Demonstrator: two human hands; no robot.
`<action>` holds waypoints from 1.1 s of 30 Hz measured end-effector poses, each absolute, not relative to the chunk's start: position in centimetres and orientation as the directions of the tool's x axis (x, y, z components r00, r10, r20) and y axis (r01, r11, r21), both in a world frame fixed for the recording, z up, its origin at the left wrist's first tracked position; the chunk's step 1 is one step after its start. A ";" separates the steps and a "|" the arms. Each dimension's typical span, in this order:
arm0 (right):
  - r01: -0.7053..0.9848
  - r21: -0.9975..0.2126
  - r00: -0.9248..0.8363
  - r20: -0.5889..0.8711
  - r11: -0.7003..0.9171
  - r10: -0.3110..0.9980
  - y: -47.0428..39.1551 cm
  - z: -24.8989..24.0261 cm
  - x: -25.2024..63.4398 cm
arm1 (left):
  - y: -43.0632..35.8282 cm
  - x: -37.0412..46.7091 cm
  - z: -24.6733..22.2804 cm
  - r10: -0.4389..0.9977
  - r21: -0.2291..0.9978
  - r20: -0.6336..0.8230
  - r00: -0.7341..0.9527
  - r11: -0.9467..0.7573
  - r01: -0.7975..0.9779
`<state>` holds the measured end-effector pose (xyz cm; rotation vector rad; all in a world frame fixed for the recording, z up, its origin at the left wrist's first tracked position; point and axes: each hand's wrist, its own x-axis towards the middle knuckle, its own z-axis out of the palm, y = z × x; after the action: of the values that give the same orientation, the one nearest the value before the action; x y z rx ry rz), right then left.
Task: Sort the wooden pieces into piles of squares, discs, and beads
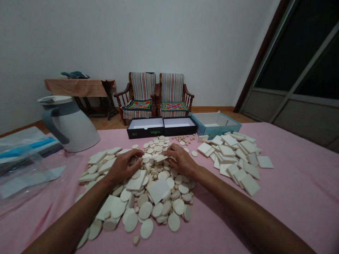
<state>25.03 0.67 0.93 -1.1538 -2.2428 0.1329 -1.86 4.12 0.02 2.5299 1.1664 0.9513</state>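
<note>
A heap of pale round discs [145, 210] and square tiles [159, 190], wood-like in look, lies on the pink cloth [291, 197] in front of me. My right hand [181, 160] is over the far middle of the heap, its thumb and fingers pinching a thin pale square tile [160, 158]. To its left, my left hand [125, 165] rests low on the heap with curled fingers. Thumb and forefinger come close together there, among pale pieces; what they hold cannot be made out. Tiny pale pieces [136, 240] are mixed into the heap.
Square tiles [227, 151] are piled at right. Behind stand two open black boxes [145, 132] and a light-blue box [225, 128]. A white-grey jug [76, 128] and clear plastic wrapping [31, 176] are at left. Two wooden armchairs [143, 84] stand beyond.
</note>
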 end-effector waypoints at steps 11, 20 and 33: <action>0.770 -0.549 0.057 0.567 0.325 0.822 -0.6 1.4 35.5 | 4.4 -2.0 0.0 0.747 0.385 0.480 0.460 -0.651 0.655; 0.603 -0.781 0.767 0.510 -0.163 0.390 1.0 0.7 47.7 | 4.3 -1.8 0.1 0.740 0.377 0.492 0.458 -0.655 0.655; 0.691 -0.510 -0.344 0.391 0.512 0.854 2.7 -0.3 26.9 | 4.1 -1.6 0.0 0.745 0.393 0.492 0.450 -0.652 0.649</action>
<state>26.94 2.73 -0.29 -1.2551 -2.1308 0.3379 -1.64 4.06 0.01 2.5467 1.2334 0.9778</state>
